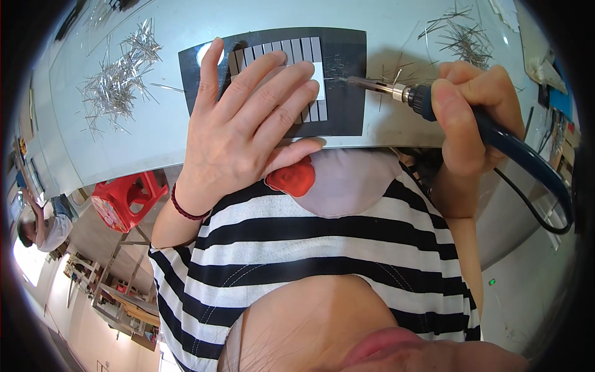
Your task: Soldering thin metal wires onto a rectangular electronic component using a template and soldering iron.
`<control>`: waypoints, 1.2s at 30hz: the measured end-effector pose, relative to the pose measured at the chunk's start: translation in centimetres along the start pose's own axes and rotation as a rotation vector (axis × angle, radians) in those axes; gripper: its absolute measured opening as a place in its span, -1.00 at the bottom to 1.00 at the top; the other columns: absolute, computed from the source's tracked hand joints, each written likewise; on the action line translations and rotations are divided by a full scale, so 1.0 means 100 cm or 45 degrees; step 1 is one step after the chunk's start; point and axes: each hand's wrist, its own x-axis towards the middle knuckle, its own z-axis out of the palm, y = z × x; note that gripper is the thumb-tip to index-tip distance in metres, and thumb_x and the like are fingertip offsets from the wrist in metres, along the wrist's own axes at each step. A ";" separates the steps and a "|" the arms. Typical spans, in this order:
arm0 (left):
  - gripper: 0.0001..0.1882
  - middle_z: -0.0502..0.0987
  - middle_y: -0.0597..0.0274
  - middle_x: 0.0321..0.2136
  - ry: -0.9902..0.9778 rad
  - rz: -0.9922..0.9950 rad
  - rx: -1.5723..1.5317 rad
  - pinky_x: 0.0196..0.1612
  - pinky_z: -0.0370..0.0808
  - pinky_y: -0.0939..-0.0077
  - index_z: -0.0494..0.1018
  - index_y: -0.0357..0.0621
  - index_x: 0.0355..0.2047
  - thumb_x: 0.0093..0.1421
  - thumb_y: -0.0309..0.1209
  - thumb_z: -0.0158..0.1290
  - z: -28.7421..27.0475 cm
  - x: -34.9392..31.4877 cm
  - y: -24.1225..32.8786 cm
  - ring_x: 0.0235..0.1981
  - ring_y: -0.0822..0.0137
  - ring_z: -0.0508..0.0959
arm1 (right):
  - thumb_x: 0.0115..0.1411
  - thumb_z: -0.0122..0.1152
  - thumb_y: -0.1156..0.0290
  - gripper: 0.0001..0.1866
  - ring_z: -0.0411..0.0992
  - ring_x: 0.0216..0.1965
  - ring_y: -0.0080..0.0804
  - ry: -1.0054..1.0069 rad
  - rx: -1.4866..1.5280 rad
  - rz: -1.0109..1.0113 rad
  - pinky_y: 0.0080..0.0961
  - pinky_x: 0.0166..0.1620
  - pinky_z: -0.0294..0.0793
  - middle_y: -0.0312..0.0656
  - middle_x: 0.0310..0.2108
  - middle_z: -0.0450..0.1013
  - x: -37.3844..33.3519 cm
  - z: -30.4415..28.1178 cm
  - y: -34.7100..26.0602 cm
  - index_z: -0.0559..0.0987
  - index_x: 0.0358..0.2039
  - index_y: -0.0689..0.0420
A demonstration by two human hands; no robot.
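Note:
My right hand (pixel 477 111) is closed round the dark blue handle of a soldering iron (pixel 418 99). The iron's metal tip points left and lies over the right part of a black mat (pixel 344 111). Fingers spread, my left hand (pixel 248 121) rests flat on a panel of narrow grey strips (pixel 315 53), which sits on the mat. It covers much of the panel, and a white patch shows beside its fingertips. A few fine wires (pixel 338 77) stick out from the panel's right side toward the iron's tip.
Piles of thin metal wires lie on the pale table at the left (pixel 118 84) and far right (pixel 468 43). The iron's black cable (pixel 533 217) loops down at the right. A red stool (pixel 127 198) stands below the table's left edge; another person (pixel 49 229) is farther off.

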 end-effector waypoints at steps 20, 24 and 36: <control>-0.38 0.53 0.20 0.14 0.029 0.035 -0.064 0.36 0.07 -0.26 0.52 -0.09 0.11 0.14 0.02 0.22 0.000 -0.003 0.000 0.17 0.08 0.50 | 0.11 0.07 0.70 -0.83 0.09 -0.64 -0.59 0.536 0.170 -0.165 -0.59 -0.48 0.09 -0.31 -0.64 0.13 -0.020 -0.002 0.034 0.32 -0.54 0.22; -0.47 0.52 0.23 0.14 0.105 0.094 -0.084 0.38 0.08 -0.23 0.56 -0.09 0.01 0.21 0.04 0.13 0.007 -0.003 -0.001 0.18 0.12 0.50 | 0.11 -0.04 0.63 -0.84 -0.03 -0.67 -0.57 0.431 0.430 0.013 -0.44 -0.50 0.10 -0.30 -0.69 0.07 -0.016 -0.012 0.025 0.23 -0.54 0.16; -0.57 0.60 0.38 -0.03 0.211 -0.267 0.340 0.30 0.20 -0.16 0.64 0.02 -0.12 0.11 -0.01 0.27 -0.039 -0.078 -0.063 0.04 0.13 0.48 | 0.14 -0.03 0.61 -0.81 -0.07 -0.66 -0.59 0.424 0.343 0.045 -0.46 -0.50 0.02 -0.31 -0.72 0.03 0.001 0.015 0.015 0.21 -0.55 0.15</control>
